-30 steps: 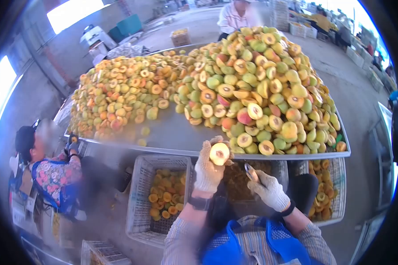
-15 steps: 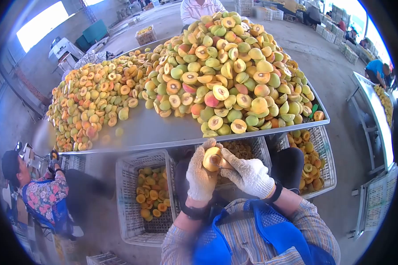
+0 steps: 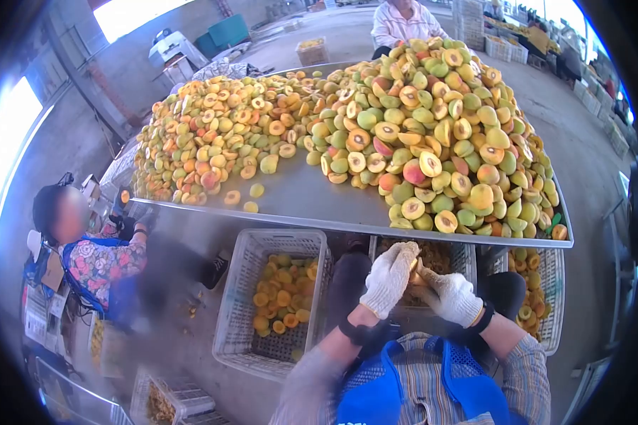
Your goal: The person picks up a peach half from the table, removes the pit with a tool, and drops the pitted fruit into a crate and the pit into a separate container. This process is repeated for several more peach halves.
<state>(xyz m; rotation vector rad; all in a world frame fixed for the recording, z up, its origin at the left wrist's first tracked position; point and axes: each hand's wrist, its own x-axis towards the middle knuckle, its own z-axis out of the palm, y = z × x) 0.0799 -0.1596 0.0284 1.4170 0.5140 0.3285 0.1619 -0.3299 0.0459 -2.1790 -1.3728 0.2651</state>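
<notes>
My left hand [image 3: 390, 280], in a whitish knitted glove, is closed around a peach half [image 3: 415, 274], mostly hidden by the fingers. My gloved right hand [image 3: 449, 293] is closed up against that fruit from the right; whatever sits in its fingers is hidden. Both hands are above a crate [image 3: 463, 256] of brownish scraps, below the edge of a metal table [image 3: 298, 202]. On the table a tall heap of halved peaches [image 3: 432, 164] rises, many with pits showing.
A crate [image 3: 228, 312] with peach halves stands on the floor left of my legs, another crate [image 3: 554, 304] on the right. A co-worker [image 3: 96, 262] sits at the left. Across the table is another person [image 3: 406, 25]. A crate of scraps [image 3: 181, 398] lies lower left.
The view has swung left, so everything appears farther right. The peach half's cut face, visible before, is now turned away behind my left fingers. Loose peach halves now lie near the table's front edge.
</notes>
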